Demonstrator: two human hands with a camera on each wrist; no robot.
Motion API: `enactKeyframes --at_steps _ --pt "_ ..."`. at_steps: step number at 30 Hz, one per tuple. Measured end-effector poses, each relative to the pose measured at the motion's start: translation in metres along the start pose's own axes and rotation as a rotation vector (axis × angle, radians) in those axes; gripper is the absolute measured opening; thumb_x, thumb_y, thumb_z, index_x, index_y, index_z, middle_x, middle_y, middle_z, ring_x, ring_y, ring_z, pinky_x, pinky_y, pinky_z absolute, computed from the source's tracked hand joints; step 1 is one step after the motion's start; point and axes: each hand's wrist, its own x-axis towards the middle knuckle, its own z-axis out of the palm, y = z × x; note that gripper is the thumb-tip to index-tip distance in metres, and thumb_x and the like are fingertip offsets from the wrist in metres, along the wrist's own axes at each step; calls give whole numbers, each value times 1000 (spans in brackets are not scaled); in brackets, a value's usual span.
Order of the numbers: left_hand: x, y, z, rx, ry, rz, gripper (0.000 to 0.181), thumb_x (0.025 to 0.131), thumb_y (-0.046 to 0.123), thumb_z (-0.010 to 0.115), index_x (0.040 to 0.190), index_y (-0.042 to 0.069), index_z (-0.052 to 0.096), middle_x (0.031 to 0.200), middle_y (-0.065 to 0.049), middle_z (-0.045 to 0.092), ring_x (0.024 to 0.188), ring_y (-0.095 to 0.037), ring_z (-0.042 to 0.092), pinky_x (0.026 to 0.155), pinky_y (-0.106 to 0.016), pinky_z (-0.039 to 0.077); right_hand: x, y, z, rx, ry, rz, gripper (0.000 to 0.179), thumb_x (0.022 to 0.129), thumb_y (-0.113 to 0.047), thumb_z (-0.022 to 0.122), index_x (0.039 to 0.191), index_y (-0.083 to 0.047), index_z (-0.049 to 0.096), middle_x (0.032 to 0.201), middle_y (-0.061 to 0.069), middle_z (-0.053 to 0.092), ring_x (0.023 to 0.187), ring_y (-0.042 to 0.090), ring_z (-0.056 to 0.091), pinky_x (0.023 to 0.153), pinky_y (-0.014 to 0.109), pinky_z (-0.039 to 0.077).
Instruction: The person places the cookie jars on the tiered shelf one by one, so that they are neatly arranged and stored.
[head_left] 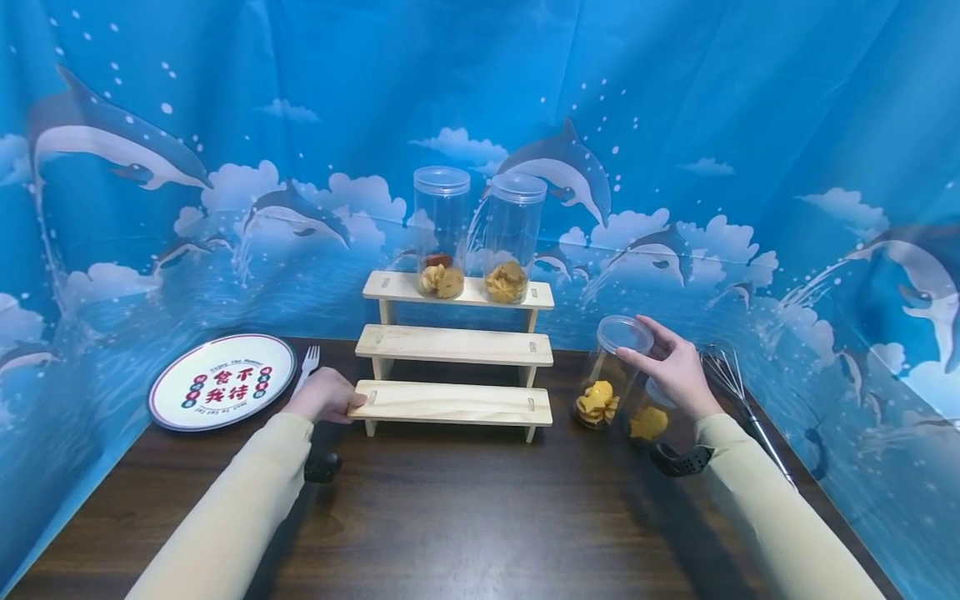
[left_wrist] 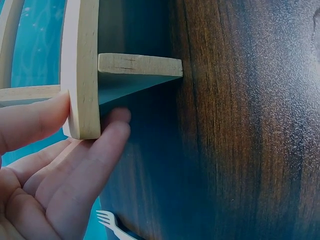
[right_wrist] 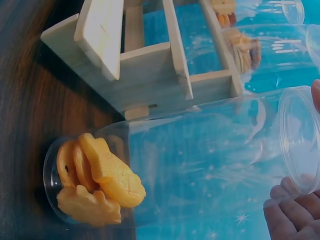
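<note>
My left hand (head_left: pixel 326 396) pinches the left end of the lowest step of a three-tier wooden display rack (head_left: pixel 453 403), thumb above and fingers under the board (left_wrist: pixel 82 70). On the right, my right hand (head_left: pixel 672 367) grips a tall clear jar by its lid (head_left: pixel 626 334). Yellow cookies (right_wrist: pixel 100 180) lie at the bottom of that jar, which stands upright at the rack's right side. Behind my right hand is a second jar with cookies (head_left: pixel 648 422), partly hidden. Two more lidded jars, a left one (head_left: pixel 441 225) and a right one (head_left: pixel 514 229), stand on the top step.
A white plate (head_left: pixel 180 400) with red lettering lies at the left, beside a white fork (head_left: pixel 311 358). At the far right a wire whisk (head_left: pixel 757 429) rests along the edge of the dark wooden table (head_left: pixel 480 517). A blue dolphin-print cloth (head_left: pixel 300 100) hangs behind.
</note>
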Motion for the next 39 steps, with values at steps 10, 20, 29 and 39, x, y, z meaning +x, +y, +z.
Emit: enactKeyframes --at_steps 10,20,29,39 --pt "3 -3 2 -24 19 -6 30 88 3 62 108 -19 56 77 -13 59 65 -17 61 66 -31 59 -1 -19 -4 -22 53 -36 70 87 -43 66 145 -16 39 135 15 53 117 31 57 94 42 49" --pt "4 -3 1 -46 -5 7 33 88 2 62 111 -20 55 79 -13 60 66 -17 62 66 -31 59 -1 -45 -8 -6 135 -95 65 86 -39 68 142 -17 44 120 17 62 87 -1 60 70 10 50" --pt "2 -1 0 -47 1 0 32 88 2 62 111 -20 55 79 -14 60 68 -18 62 67 -32 59 4 -71 -7 43 187 -149 61 86 -34 69 141 -22 45 123 14 61 89 -3 61 71 11 50" --pt "1 -2 1 -48 7 14 32 88 2 62 110 -21 55 78 -13 59 66 -17 61 67 -32 59 11 -99 10 154 182 -218 61 85 -29 71 140 -17 47 128 14 59 93 -1 63 77 12 51"
